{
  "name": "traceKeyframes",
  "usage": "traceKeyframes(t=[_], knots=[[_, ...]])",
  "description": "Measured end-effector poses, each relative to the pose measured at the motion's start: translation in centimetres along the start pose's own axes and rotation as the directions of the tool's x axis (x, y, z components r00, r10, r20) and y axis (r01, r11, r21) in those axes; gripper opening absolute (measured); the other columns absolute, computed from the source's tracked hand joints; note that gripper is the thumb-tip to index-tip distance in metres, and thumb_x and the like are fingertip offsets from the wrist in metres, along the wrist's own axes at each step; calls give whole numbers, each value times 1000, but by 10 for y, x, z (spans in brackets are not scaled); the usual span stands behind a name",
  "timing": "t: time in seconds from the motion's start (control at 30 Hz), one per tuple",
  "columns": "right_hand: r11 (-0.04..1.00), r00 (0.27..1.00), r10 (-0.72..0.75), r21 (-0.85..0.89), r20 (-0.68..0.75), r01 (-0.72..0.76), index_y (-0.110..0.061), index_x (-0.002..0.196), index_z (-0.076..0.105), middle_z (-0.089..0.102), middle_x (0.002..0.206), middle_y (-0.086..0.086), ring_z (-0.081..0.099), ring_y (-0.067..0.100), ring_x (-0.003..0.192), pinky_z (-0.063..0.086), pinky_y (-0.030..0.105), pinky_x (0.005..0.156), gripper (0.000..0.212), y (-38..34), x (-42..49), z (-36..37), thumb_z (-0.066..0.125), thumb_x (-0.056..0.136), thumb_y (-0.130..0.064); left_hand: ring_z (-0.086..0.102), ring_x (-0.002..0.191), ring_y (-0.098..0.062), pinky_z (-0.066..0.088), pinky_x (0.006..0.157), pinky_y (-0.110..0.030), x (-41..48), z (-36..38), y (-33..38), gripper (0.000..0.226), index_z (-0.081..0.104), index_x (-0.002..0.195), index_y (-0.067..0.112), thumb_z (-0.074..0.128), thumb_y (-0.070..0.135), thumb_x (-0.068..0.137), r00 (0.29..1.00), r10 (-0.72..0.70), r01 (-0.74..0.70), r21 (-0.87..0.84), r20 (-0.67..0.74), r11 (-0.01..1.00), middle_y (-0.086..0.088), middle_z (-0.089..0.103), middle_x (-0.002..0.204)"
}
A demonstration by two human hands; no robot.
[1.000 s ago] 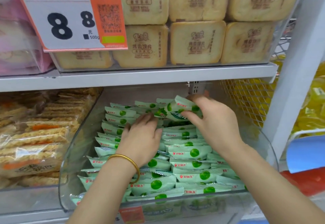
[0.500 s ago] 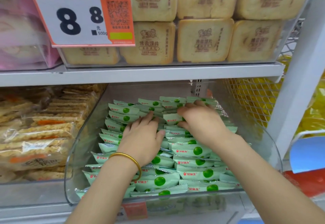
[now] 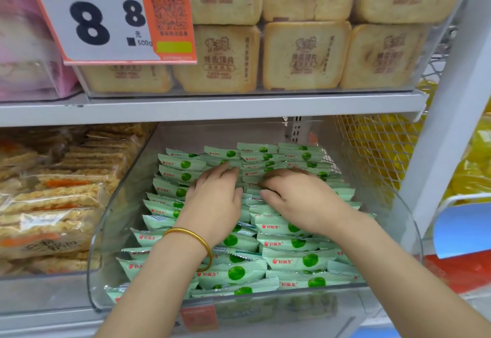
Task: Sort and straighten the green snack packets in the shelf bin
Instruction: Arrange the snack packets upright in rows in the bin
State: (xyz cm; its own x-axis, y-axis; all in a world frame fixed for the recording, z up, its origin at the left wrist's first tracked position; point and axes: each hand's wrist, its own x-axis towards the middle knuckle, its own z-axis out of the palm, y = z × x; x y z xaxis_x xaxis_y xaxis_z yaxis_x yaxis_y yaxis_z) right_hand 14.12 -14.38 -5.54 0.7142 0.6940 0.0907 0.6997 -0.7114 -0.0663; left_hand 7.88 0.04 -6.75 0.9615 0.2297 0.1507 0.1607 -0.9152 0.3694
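Several pale green snack packets [image 3: 292, 260] with dark green dots lie in overlapping rows inside a clear plastic shelf bin [image 3: 111, 231]. My left hand [image 3: 215, 199], with a gold bangle on the wrist, lies palm down on the packets in the middle of the bin, fingers straight and pointing to the back. Just to its right, my right hand [image 3: 297, 199] also lies on the packets with its fingers bent down onto the middle rows. Whether the right fingers pinch a packet is hidden. Both hands cover the packets beneath them.
A grey shelf board [image 3: 212, 109] runs just above the bin, with beige bread-slice packs [image 3: 305, 56] and an orange price tag [image 3: 111, 16] over it. A bin of rice-cracker packs [image 3: 53, 199] stands to the left. A white upright post [image 3: 441, 152] and wire mesh [image 3: 377, 152] border the right.
One second ago my right hand held a green packet raised at the back of the bin. That packet is now down in the rows, and both hands lie low on the packets.
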Motion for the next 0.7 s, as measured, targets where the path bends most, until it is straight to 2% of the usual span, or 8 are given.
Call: traceKeyframes(t=[0.13,0.2,0.33,0.43,0.53,0.6,0.7], knots=[[1000,1000,24,-3,-17,-24,-24,111,59,61,114,-2,54,20,111,20,37,113,38,0,-2,-2,29,98,-43,18,142,-18,18,116,-40,-1,0,0,46,33,144,21,40,26,98,1000,11,-11,12,-6,1000,4,24,154],[999,999,29,-13,-17,-29,-25,112,58,60,116,-2,53,20,113,16,36,114,39,-1,-3,-2,28,98,-44,16,142,-16,15,117,-39,-1,-1,1,46,31,144,24,38,27,99,1000,23,-23,16,-9,1000,6,22,154],[1000,999,16,-15,29,-16,-22,111,55,63,109,1,55,20,109,17,36,114,37,-1,-3,0,25,100,-41,7,144,-13,6,116,-44,-1,0,4,44,28,144,35,32,35,100,999,45,-47,70,28,996,10,17,156],[998,999,27,50,-36,-25,-21,113,55,64,108,1,56,20,106,23,33,111,31,-1,-4,-2,28,101,-31,5,145,-13,5,116,-44,0,2,5,42,30,143,37,29,37,101,998,46,-51,100,52,994,9,16,156],[995,989,48,96,-139,-35,-22,124,55,56,130,1,49,24,119,32,30,104,36,3,3,-9,36,95,-12,9,144,-14,8,116,-42,0,0,5,41,35,141,35,31,35,100,998,43,-46,72,39,996,8,20,155],[998,994,13,63,-113,-6,-20,129,54,46,141,0,40,24,128,29,29,106,42,5,12,-10,37,92,-7,13,143,-15,12,116,-41,0,0,4,40,38,140,34,34,34,100,998,45,-47,62,33,997,8,24,154],[999,999,8,34,-43,-7,-16,127,54,46,140,2,38,25,129,28,30,107,41,3,21,-2,37,91,-8,16,142,-14,15,115,-39,0,0,2,40,39,139,34,35,32,99,998,52,-54,63,30,997,9,27,152]])
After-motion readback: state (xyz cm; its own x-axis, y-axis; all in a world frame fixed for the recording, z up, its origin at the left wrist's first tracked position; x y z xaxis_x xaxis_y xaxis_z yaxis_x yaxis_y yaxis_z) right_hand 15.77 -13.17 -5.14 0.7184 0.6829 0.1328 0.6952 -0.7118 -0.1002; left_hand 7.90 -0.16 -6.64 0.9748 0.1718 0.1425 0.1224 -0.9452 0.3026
